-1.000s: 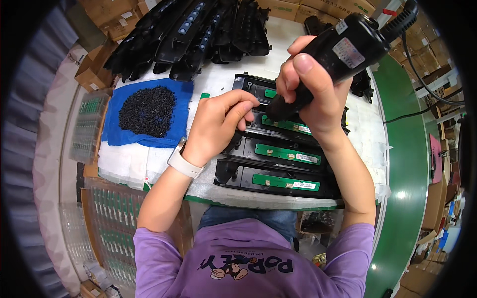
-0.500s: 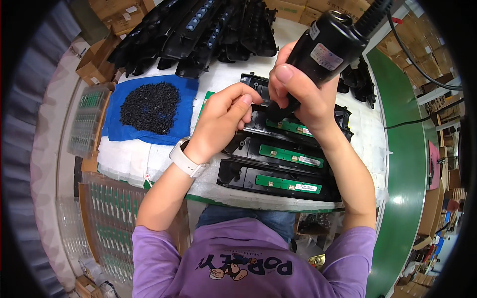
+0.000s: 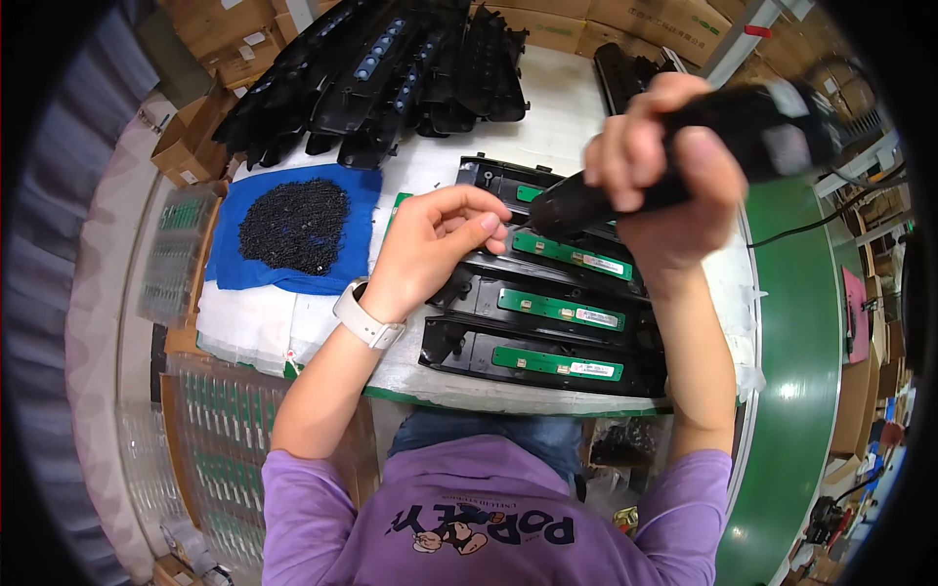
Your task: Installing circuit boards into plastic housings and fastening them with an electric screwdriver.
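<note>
My right hand (image 3: 674, 210) is wrapped round a black electric screwdriver (image 3: 762, 132), tilted so its nose points down and left. Its tip comes close to the fingertips of my left hand (image 3: 425, 239). There the left thumb and index finger are pinched together; whatever small thing they hold is too small to make out. Below the hands lie several long black plastic panels (image 3: 454, 347) in a row, front to back. Green circuit boards, such as the nearest board (image 3: 557, 362), sit in them. The hands and screwdriver partly hide the farther panels.
Left on the white-covered table is a blue cloth (image 3: 230, 269) bearing a heap of small black screws (image 3: 293, 225). More black plastic parts (image 3: 381, 88) are piled at the back. Clear trays of green boards (image 3: 220, 420) stand at lower left, cardboard boxes (image 3: 557, 29) behind.
The screwdriver has swung from upright over a board to a slant, its tip now by my left fingertips. My right hand has moved slightly right; my left hand stays pinched in nearly the same place.
</note>
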Available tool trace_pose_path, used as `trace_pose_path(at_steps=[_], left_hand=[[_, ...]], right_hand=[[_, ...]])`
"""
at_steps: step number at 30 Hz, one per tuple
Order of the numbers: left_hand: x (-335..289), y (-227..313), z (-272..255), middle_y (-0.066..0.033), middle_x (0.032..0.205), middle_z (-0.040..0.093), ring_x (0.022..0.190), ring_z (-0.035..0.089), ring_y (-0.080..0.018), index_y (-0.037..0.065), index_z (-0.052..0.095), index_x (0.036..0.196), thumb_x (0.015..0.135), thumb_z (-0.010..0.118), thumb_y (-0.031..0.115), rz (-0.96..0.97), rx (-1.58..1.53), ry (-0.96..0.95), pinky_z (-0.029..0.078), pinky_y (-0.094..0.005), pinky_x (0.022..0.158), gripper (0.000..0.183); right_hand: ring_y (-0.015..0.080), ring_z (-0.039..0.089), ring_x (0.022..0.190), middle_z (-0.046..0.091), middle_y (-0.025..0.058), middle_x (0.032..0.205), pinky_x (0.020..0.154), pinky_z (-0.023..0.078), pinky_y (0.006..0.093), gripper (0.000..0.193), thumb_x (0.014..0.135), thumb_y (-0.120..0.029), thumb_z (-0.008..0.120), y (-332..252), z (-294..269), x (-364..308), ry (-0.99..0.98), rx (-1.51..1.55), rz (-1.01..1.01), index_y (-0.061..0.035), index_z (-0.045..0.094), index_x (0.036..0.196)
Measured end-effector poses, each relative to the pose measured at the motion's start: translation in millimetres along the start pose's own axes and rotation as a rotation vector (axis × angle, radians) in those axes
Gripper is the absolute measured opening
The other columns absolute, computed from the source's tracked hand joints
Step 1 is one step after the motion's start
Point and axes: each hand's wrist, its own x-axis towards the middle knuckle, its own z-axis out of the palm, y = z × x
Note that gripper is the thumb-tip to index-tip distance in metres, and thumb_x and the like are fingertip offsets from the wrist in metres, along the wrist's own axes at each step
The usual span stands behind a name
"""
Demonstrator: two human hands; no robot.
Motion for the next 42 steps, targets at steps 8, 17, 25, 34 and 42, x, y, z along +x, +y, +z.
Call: trace_pose_path(at_steps=[8,17,25,34,42], left_hand=[[-7,6,7,-0.0134,0.090,0.067,0.084,0.067,-0.0191,-0.007,0.064,0.097,0.083,0.062,-0.005,-0.030,-0.082,-0.128,0.053,-0.0272,0.079,0.014],[-10,-1,10,-0.0130,0.088,0.067,0.082,0.068,-0.0188,-0.006,0.064,0.092,0.081,0.064,-0.006,-0.010,-0.072,-0.177,0.055,-0.0264,0.076,0.011],[-28,31,-4,-0.0059,0.093,0.066,0.088,0.063,-0.0147,0.003,0.065,0.096,0.074,0.070,0.003,0.247,0.538,-0.031,0.049,-0.0272,0.072,0.023],[-57,19,-137,-0.0143,0.076,0.057,0.065,0.056,-0.0280,-0.003,0.066,0.086,0.077,0.072,0.019,0.044,1.479,0.511,0.044,-0.0337,0.061,0.025],[-57,14,-133,-0.0117,0.070,0.053,0.056,0.048,-0.0194,-0.004,0.064,0.082,0.080,0.068,0.008,0.145,1.395,0.592,0.039,-0.0292,0.055,0.013]], right_hand=[[0.0128,0.042,0.049,0.046,0.0012,0.065,0.059,0.042,0.0341,0.038,0.089,-0.034,0.044,-21,-12,-17,0.126,0.267,-0.109,-0.0047,0.054,0.110],[0.0125,0.042,0.049,0.046,0.0011,0.064,0.059,0.042,0.0329,0.039,0.089,-0.033,0.045,-18,-6,-27,0.135,0.263,-0.071,-0.0030,0.053,0.112],[0.0111,0.040,0.046,0.044,0.0005,0.062,0.053,0.040,0.0291,0.034,0.088,-0.031,0.048,-39,-20,-32,0.205,0.221,0.028,-0.0020,0.052,0.106],[0.0105,0.040,0.042,0.043,0.0021,0.059,0.047,0.038,0.0266,0.032,0.084,-0.026,0.055,-50,-56,-50,0.215,-0.397,0.093,-0.0003,0.048,0.102],[0.0114,0.040,0.041,0.044,0.0030,0.058,0.045,0.037,0.0269,0.031,0.084,-0.023,0.055,-45,-62,-52,0.259,-0.450,0.094,0.0015,0.047,0.101]])
